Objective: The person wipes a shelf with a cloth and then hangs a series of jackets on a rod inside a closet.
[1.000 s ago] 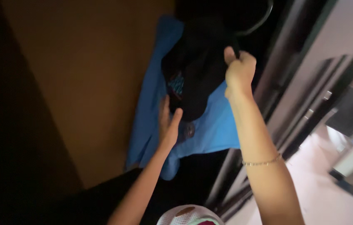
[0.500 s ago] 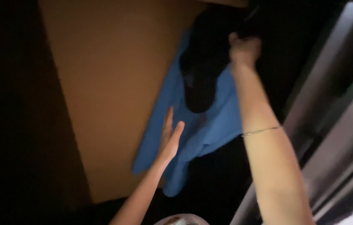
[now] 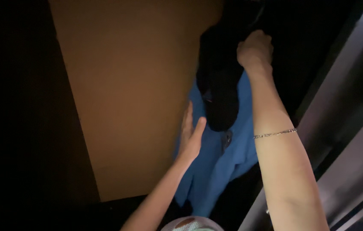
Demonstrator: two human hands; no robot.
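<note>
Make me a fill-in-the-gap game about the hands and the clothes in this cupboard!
1. The left hand lies flat on the ____ garment.
2. The right hand is closed in a grip at the top of the ____ garment.
3. A thin ____ circles the right forearm.
4. Left of the clothes stands a ____ wooden panel.

Missing words: blue; black; bracelet; brown

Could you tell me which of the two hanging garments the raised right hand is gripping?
The black garment: the right hand is closed at its top, while the blue garment hangs behind it.
</note>
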